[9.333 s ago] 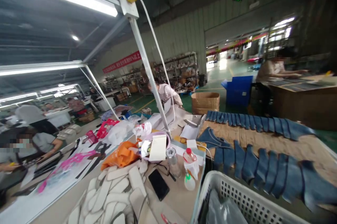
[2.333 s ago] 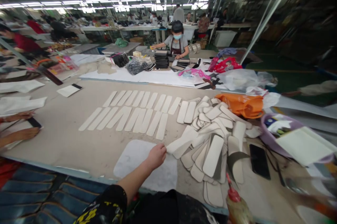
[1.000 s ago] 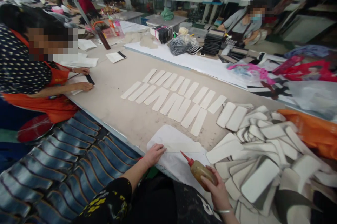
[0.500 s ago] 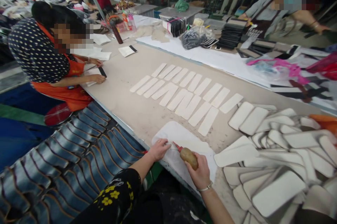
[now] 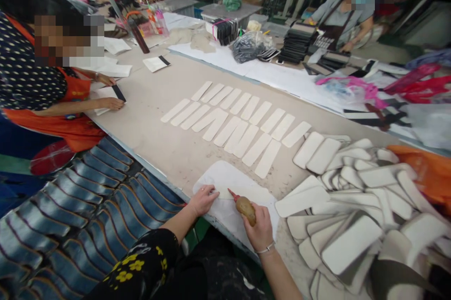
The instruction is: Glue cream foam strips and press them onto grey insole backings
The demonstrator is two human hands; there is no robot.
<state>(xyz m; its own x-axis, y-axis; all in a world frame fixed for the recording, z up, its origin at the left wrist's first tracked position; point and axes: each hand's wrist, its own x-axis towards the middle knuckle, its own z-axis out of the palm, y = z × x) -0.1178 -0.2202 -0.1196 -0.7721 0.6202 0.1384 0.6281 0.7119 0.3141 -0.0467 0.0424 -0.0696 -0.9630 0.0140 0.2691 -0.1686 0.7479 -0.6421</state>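
Note:
My right hand [image 5: 260, 227] is wrapped round a yellowish-brown squeeze bottle [image 5: 245, 211] with a red pointed nozzle. The nozzle is tilted down to the left, its tip over a pale cream strip [image 5: 225, 193]. That strip lies on a rounded white sheet [image 5: 221, 173] at the table's near edge. At the strip's left end, the fingers of my left hand [image 5: 204, 200] are closed on it. Whether anything flows from the nozzle is too small to tell. Beyond the sheet, several similar cream strips [image 5: 268, 159] lie in two slanting rows.
Right of my hands is a heap of rounded pale pieces [image 5: 352, 243]. Dark blue curved pieces [image 5: 109, 225] lie in overlapping rows below left. A co-worker in an orange apron [image 5: 73, 131] handles a white piece at far left; another person [image 5: 345, 13] stands across the table.
The camera view has swung slightly right. The bottle's nozzle has moved a little away from my left fingers, rightward along the strip. The person across the table has lowered an outstretched arm.

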